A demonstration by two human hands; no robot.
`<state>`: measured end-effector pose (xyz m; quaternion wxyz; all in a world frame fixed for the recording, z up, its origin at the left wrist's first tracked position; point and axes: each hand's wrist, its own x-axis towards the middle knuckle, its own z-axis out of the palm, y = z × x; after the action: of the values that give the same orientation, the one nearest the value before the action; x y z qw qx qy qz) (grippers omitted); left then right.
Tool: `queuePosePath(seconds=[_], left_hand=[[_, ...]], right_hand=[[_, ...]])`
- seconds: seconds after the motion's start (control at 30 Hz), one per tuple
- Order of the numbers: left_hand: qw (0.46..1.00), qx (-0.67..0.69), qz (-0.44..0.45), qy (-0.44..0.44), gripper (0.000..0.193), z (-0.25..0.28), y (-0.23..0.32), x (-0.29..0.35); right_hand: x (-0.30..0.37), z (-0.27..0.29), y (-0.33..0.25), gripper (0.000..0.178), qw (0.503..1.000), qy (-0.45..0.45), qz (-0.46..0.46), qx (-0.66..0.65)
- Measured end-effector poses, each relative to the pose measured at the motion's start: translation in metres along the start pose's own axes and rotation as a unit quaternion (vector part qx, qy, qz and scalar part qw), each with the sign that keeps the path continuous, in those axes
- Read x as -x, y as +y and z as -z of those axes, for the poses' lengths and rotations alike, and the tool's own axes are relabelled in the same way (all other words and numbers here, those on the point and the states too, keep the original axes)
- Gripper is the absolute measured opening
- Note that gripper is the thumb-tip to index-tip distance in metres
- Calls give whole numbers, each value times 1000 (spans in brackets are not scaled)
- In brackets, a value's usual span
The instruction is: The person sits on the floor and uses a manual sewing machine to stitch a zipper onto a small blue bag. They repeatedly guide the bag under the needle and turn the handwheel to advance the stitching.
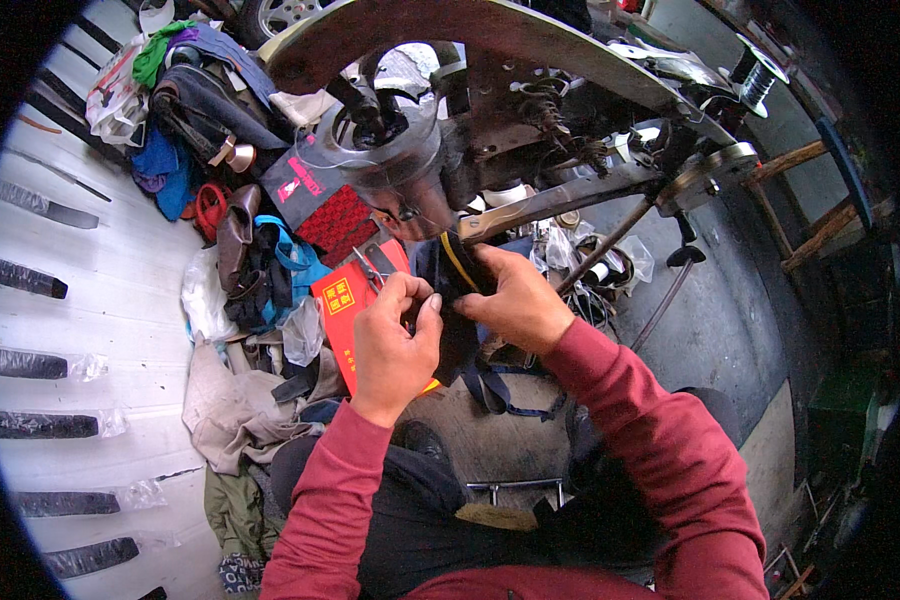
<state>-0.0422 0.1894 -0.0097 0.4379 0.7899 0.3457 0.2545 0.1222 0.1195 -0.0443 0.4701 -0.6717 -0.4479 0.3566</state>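
Note:
My left hand (395, 345) pinches the edge of a dark navy cloth piece (457, 340) with thumb and fingers. My right hand (515, 300) grips the same dark piece from the right, just under the arm of an old black sewing machine (450, 150). A yellow strip (458, 262) runs along the dark piece between my hands. Small scissors (370, 268) lie on a red packet (342, 300) just left of my left hand. Both sleeves are red.
A heap of clothes, bags and shoes (240, 250) lies to the left beside a white surface with black stripes (60, 330). A thread spool (755, 75) sits at the upper right on the machine. A wooden frame (820, 225) stands on the right.

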Motion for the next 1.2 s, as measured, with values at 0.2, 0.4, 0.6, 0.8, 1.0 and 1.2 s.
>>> queuePosePath(seconds=[0.2, 0.4, 0.6, 0.8, 1.0, 1.2], left_hand=[[1000, 7, -12, 13, 5, 0, -2, 1], [1000, 13, -7, 8, 4, 1, -1, 1], [1000, 9, -19, 12, 4, 0, -2, 1], [1000, -3, -12, 9, 4, 1, -2, 2], [998, 13, -51, 45, 6, -4, -4, 0], [999, -13, -33, 27, 5, -4, -2, 3]], right_hand=[[14, 14, -10, 24, 997, 4, -54, -46], [16, 9, -16, 24, 981, -15, -110, -160], [7, -1, -14, 31, 957, -45, -109, -265], [2, -3, -12, 26, 949, -47, -160, -269], [3, -1, -10, 26, 978, -28, -143, -146], [7, -10, -10, 21, 991, 96, 42, 78]])
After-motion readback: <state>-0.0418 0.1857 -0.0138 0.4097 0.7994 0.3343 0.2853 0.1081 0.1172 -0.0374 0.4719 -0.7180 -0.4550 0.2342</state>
